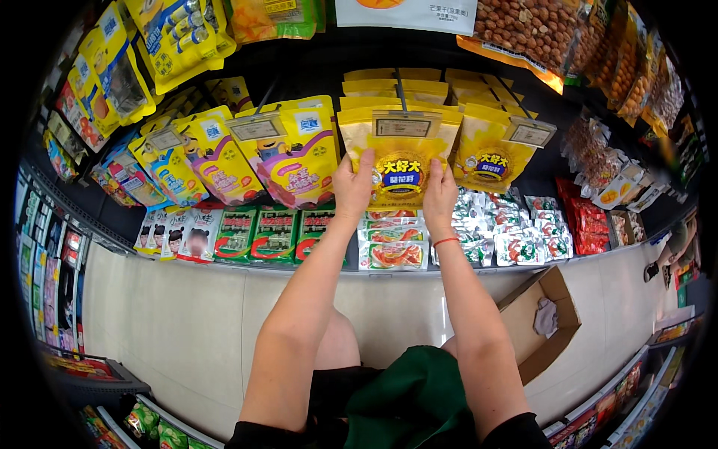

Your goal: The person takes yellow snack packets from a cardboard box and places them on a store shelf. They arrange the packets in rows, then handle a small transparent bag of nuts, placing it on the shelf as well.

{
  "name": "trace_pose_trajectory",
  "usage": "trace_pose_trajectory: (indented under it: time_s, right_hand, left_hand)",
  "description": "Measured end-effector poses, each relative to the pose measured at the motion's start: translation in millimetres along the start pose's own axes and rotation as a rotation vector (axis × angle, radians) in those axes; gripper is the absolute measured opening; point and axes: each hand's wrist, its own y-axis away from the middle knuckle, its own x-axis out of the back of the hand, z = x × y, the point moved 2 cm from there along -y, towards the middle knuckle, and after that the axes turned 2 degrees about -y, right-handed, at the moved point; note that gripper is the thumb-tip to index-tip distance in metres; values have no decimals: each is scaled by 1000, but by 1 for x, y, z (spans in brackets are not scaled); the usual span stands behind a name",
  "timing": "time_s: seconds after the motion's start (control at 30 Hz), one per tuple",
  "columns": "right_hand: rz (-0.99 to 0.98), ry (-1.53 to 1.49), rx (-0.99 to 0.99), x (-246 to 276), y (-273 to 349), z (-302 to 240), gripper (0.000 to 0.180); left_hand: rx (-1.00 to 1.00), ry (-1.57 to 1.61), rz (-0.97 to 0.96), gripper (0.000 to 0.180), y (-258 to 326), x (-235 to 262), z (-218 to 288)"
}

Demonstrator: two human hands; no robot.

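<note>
Both my arms reach forward to a yellow snack bag (402, 183) with a blue and red oval label, hanging at the front of a shelf hook. My left hand (354, 185) grips its left edge, thumb on the front. On the opposite edge my right hand (440, 196) is closed in the same way, a red band round its wrist. A price tag holder (404, 126) covers part of the bag's upper front. Similar bags hang behind it, and a matching yellow bag (490, 153) hangs just to the right.
Yellow and pink pouches (295, 161) hang to the left. Green packs (271, 233) and silver sachets (520, 238) line the bottom shelf. On the tiled floor at right stands an open cardboard box (561, 292) with a greyish cloth (546, 318) inside. Large nut bags (523, 34) hang above.
</note>
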Motion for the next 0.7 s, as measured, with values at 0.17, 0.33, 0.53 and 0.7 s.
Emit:
trace_pose_trajectory:
  time_s: [0.17,0.33,0.53,0.7]
  right_hand:
    - [2,33,25,1,-1,6,45]
    - [-120,130,-91,8,1,5,45]
    - [-393,-127,-67,2,18,1,56]
    - [-575,-161,-297,23,3,3,53]
  left_hand:
    - [167,79,4,42,-2,0,2]
    - [149,32,-11,42,-7,6,4]
    - [-7,61,116,38,-11,8,15]
    - [-3,136,32,35,-20,8,11]
